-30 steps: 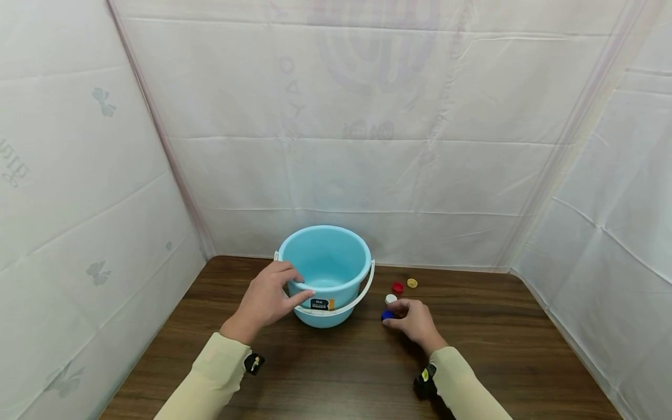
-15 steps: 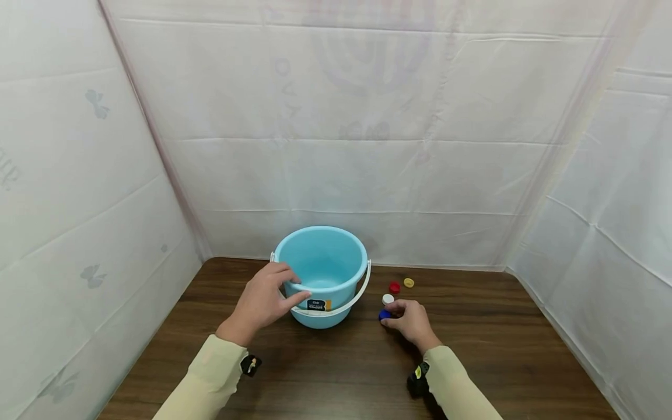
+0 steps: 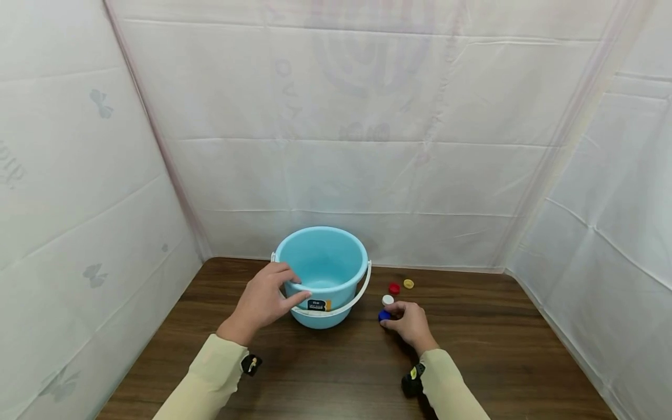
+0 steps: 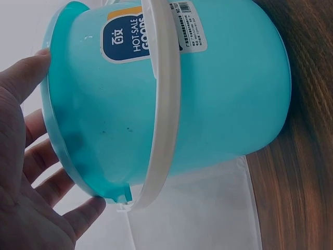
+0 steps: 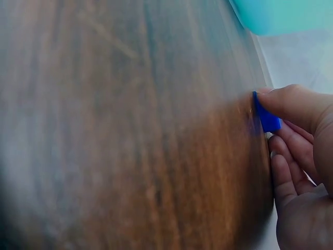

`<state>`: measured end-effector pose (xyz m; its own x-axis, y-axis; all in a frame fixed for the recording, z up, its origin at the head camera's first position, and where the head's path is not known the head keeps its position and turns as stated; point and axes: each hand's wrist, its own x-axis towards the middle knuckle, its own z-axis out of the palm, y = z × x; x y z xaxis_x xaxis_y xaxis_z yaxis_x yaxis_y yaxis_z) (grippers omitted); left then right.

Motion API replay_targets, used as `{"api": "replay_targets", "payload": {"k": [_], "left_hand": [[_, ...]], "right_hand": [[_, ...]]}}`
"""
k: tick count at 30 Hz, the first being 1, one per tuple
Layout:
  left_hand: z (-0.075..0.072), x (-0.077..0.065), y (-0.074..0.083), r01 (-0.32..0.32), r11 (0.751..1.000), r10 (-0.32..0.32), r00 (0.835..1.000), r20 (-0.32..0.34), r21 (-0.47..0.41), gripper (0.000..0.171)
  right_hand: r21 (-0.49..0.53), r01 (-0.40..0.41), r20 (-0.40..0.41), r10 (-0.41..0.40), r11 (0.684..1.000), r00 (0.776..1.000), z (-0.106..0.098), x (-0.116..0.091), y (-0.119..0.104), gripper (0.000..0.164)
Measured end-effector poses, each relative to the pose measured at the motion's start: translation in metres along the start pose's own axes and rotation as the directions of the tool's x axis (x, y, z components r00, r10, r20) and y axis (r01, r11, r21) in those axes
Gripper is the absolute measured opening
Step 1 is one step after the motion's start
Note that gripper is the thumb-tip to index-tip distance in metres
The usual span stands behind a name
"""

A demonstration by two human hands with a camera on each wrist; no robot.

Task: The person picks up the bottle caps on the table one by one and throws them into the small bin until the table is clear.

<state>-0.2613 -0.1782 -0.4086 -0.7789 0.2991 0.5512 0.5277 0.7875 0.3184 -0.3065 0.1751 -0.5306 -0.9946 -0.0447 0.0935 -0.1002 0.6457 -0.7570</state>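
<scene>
A light blue bucket (image 3: 343, 296) stands upright on the table, its white handle hanging down across the front. My left hand (image 3: 258, 301) holds the bucket's near left rim, thumb outside and fingers over the inner side; the left wrist view shows this hand (image 4: 31, 172) around the rim. To the right of the bucket, my right hand (image 3: 413, 325) pinches a blue bottle cap (image 3: 384, 315) between thumb and fingers. In the right wrist view the blue cap (image 5: 268, 115) sits on the tabletop, partly hidden by the thumb.
Just beyond the right hand lie a white cap (image 3: 388, 300), a red cap (image 3: 394, 288) and a yellow cap (image 3: 408, 284). The brown wooden table (image 3: 336, 373) is bordered by white sheet walls (image 3: 336, 175) at the back and both sides.
Both hands stay in place on the bucket rim and the blue cap. The head view shifted slightly; the right forearm swings a little to the left.
</scene>
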Motion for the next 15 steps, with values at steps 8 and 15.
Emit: {"api": "replay_targets", "payload": {"k": [8,15], "left_hand": [[-0.0005,0.0002,0.0004,0.003,1.000,-0.003,1.000,0.002,0.007,0.029],[-0.0011,0.0004,0.0012,0.012,1.000,-0.012,1.000,0.010,-0.002,0.029]], "right_hand": [[0.018,-0.018,0.000,0.018,1.000,1.000,0.0014,-0.0016,0.0013,0.028],[0.038,-0.027,-0.005,0.027,0.999,1.000,0.0014,-0.0005,0.0009,0.028]]}}
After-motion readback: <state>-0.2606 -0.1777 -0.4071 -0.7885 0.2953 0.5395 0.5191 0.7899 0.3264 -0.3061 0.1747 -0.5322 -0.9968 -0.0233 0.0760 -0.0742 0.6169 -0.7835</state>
